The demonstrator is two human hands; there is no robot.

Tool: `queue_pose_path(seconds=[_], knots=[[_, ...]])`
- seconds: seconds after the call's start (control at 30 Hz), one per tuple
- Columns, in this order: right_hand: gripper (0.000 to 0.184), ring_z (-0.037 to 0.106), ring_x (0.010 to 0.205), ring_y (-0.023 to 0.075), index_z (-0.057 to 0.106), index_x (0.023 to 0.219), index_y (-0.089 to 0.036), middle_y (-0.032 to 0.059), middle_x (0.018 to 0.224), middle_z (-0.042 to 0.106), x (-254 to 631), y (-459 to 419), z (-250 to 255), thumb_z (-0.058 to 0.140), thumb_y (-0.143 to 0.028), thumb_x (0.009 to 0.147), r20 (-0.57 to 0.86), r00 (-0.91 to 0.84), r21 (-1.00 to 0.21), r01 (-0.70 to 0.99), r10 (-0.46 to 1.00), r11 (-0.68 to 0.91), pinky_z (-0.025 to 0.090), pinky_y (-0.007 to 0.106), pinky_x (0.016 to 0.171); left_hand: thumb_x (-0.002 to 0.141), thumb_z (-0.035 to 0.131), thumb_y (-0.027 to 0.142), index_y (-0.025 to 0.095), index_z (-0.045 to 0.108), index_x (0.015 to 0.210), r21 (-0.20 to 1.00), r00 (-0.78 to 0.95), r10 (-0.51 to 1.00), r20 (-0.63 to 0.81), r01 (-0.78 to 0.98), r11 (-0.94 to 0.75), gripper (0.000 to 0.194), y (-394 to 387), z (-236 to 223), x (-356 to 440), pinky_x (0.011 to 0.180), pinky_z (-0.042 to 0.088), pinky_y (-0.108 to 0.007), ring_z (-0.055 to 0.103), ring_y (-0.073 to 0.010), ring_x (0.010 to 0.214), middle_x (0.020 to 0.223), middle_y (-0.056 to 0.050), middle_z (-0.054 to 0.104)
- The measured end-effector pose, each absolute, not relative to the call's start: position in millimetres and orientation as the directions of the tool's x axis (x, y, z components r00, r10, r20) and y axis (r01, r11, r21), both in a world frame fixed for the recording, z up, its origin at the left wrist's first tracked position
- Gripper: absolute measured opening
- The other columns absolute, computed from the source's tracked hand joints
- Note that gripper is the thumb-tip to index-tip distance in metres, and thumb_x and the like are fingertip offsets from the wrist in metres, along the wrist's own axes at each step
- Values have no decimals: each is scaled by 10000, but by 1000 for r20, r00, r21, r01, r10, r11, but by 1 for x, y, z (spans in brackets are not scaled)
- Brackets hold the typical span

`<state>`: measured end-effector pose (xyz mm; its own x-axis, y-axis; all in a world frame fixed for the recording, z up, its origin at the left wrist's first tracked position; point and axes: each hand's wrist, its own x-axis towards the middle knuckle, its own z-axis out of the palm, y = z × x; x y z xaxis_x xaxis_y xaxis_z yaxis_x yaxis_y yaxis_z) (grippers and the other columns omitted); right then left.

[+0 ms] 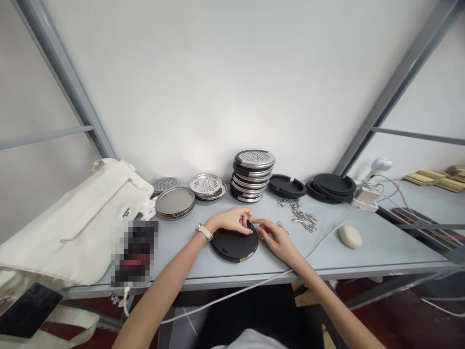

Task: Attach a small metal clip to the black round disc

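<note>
A round black disc (232, 245) with a shiny, coloured strip along part of its rim lies on the grey table. My left hand (234, 219), a watch at its wrist, reaches over the disc and pinches its far right edge. Close beside it, my right hand (273, 236) has thumb and index finger closed at the same edge, on a small metal clip (253, 225) partly hidden by the fingers. Behind my right hand several loose metal clips (304, 219) are scattered.
At the back stand a stack of perforated metal discs with black rims (254, 174), black rings (286, 186), black discs (332, 188) and metal plates (176, 201). A white bag (80, 223) lies left. A white mouse (350, 236) and white cable (327, 241) are right.
</note>
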<state>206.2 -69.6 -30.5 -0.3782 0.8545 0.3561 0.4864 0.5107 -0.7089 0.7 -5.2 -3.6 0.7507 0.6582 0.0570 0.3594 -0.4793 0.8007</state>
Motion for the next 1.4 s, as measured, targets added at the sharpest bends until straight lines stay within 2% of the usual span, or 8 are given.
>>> queue_pose_path(seconds=[0.37, 0.8, 1.4], knots=[[306, 553, 627, 165, 589, 1126, -197, 3, 687, 588, 206, -70, -29, 435, -375, 931, 317, -419, -736, 456, 851, 500, 461, 272, 613, 663, 731, 259, 173, 520, 874, 806, 748, 663, 43, 366, -465, 311, -6, -4, 1, 588, 403, -200, 552, -97, 626, 668, 53, 570], [276, 610, 697, 195, 603, 1068, -209, 44, 772, 657, 203, -72, -26, 434, -376, 927, 347, -413, -680, 508, 842, 529, 495, 315, 659, 669, 719, 242, 164, 550, 836, 805, 748, 662, 40, 369, -466, 250, -9, 2, 1, 597, 397, -204, 536, -98, 638, 669, 47, 553], [274, 539, 600, 163, 563, 1085, -202, -4, 663, 572, 203, -73, -25, 416, -382, 939, 316, -428, -691, 508, 847, 515, 438, 266, 598, 673, 715, 266, 160, 559, 830, 792, 759, 649, 58, 361, -492, 246, -8, 0, 0, 586, 402, -196, 527, -97, 635, 671, 40, 548]])
